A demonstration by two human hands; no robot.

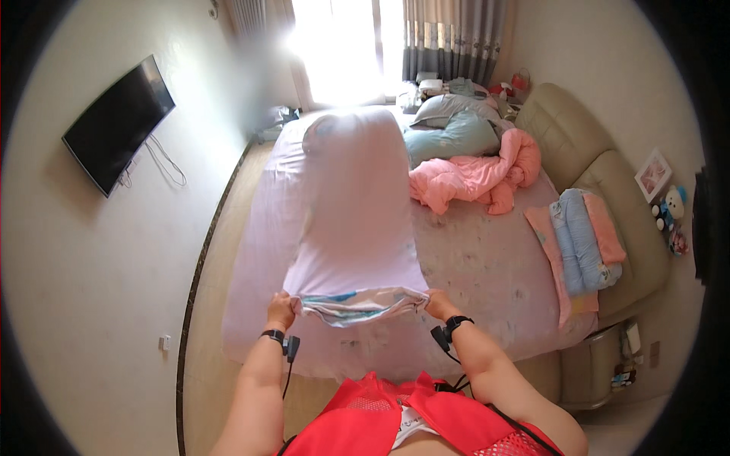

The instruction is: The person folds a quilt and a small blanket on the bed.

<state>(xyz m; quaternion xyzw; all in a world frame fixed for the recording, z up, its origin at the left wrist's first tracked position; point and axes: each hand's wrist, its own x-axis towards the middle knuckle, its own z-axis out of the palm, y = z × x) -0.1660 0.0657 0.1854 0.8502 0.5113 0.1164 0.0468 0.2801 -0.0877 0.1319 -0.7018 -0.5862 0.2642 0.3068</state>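
Observation:
A long pale pink bedding sheet [357, 205] stretches away from me over the bed [258, 228]. Its near end is gathered into a folded band [357, 305] that shows blue and white patterning. My left hand [281, 310] is closed round the left corner of this end. At the right corner, the fingers of my right hand [441, 305] are likewise closed on the fabric. Between my hands the near edge is drawn out sideways and sags a little in the middle. The sheet's far part is blurred, and its far end cannot be made out well.
On the bed's right lie a pink quilt [475, 175], grey-green pillows [456, 137] and a rolled blue bedding bundle [578, 239]. A beige headboard [608, 175] borders that side. The wall on the left carries a television [120, 125]; beneath it runs a strip of floor [220, 251].

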